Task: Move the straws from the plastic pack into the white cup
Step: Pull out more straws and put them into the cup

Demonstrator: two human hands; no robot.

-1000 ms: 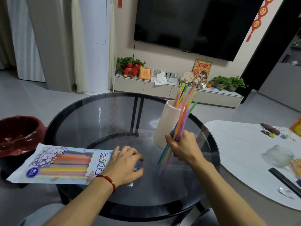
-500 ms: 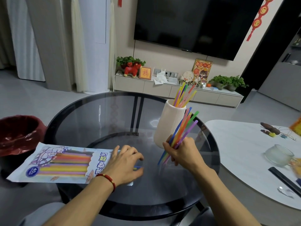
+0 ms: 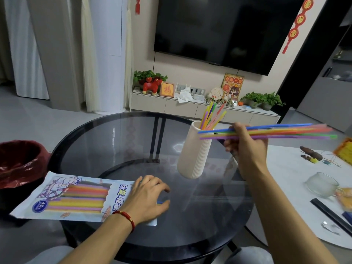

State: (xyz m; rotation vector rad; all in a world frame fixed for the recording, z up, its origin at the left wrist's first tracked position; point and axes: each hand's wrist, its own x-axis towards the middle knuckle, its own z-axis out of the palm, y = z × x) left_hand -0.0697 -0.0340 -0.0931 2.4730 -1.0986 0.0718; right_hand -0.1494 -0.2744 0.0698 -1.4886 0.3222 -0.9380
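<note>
Nearest, the left hand [image 3: 147,199] rests on the open end of the plastic pack [image 3: 76,199], fingers loosely bent over it; whether it pinches the plastic cannot be told. The pack lies flat on the tabletop [image 3: 133,145], more straws visible inside.

Beyond it, the right hand [image 3: 245,147] grasps a bundle of straws [image 3: 285,131] just right of the white cup [image 3: 196,153]. The bundle's long axis runs nearly level, left to right, its left ends over the cup's mouth. In my judgement, the bundle must be tipped upright before it will drop in. The right hand is much the nearer to the cup, which already stands with several straws [image 3: 211,117] in it.

The surface is round dark glass. Further off: a low cabinet [image 3: 190,109] and a wall television [image 3: 224,29].
</note>
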